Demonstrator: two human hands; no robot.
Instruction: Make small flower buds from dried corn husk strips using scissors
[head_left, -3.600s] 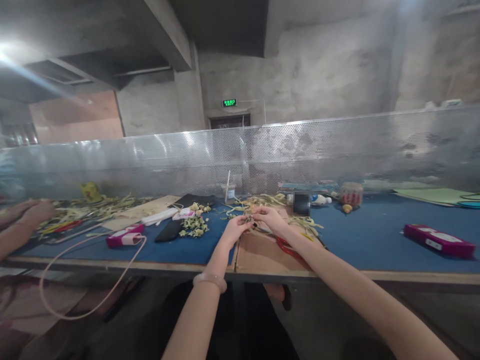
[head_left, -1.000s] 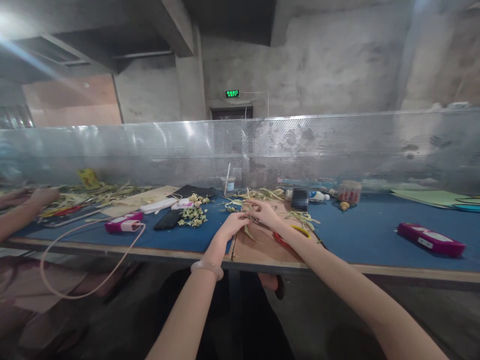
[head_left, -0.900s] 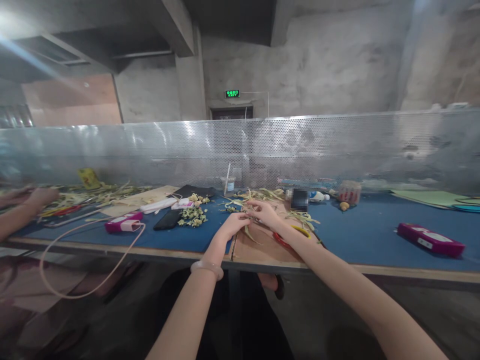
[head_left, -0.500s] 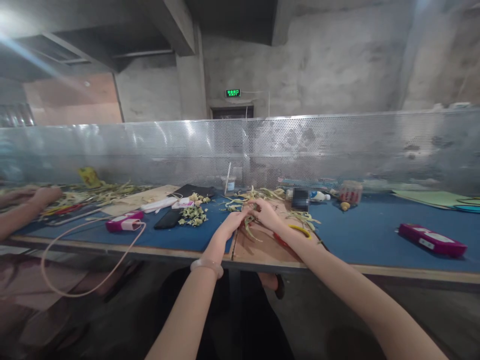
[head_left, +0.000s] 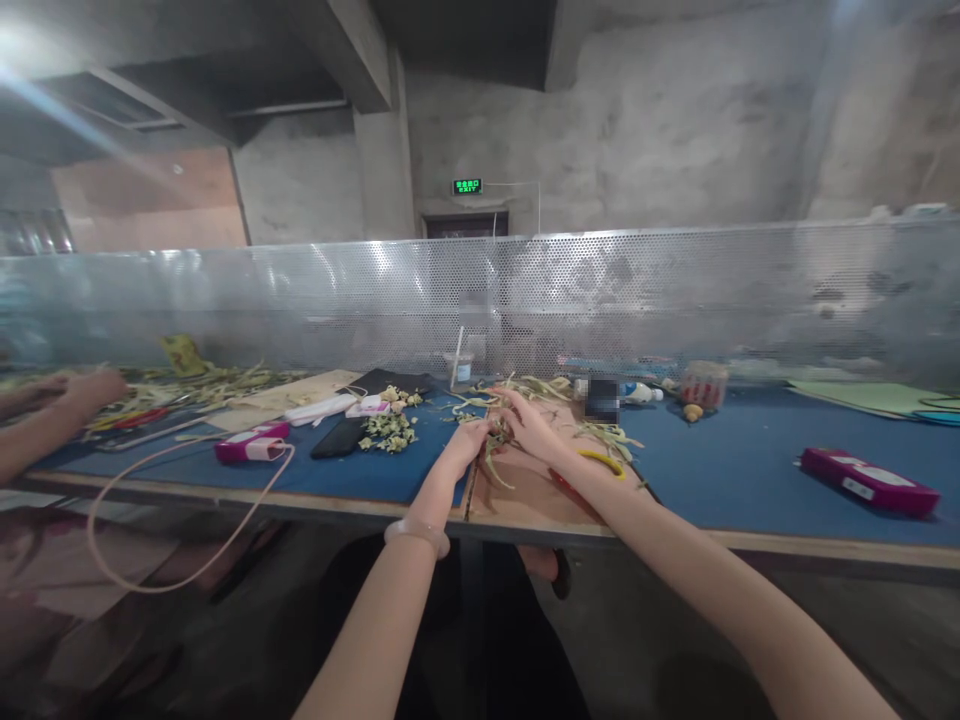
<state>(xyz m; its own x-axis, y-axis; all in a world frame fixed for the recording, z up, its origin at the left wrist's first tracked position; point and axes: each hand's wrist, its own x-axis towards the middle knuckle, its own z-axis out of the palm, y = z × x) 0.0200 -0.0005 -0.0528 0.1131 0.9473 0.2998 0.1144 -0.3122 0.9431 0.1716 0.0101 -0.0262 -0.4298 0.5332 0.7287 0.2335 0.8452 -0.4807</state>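
Observation:
My left hand (head_left: 471,442) and my right hand (head_left: 531,428) meet over a brown board (head_left: 517,503). The fingers of both are closed in a pinch on a thin, pale green strip (head_left: 496,470), whose loose end hangs toward the table edge. More pale strips (head_left: 546,388) lie loose behind and right of my hands. Under my right forearm shows a yellow-and-red curved handle (head_left: 602,462), partly hidden. Left of my left hand is a heap of small pale green knotted pieces (head_left: 390,432). What exactly sits between my fingertips is too small to make out.
A black phone (head_left: 337,438), a magenta box (head_left: 251,442) with a cable and a white item (head_left: 319,411) are to the left. A co-worker's hand (head_left: 97,388) is at far left. Another magenta box (head_left: 866,483) lies right. A perforated metal screen (head_left: 637,290) borders the table.
My right hand's fingers have shifted and spread a little, one finger now raised. The hanging strip has swung slightly left. My left hand stays nearly in place.

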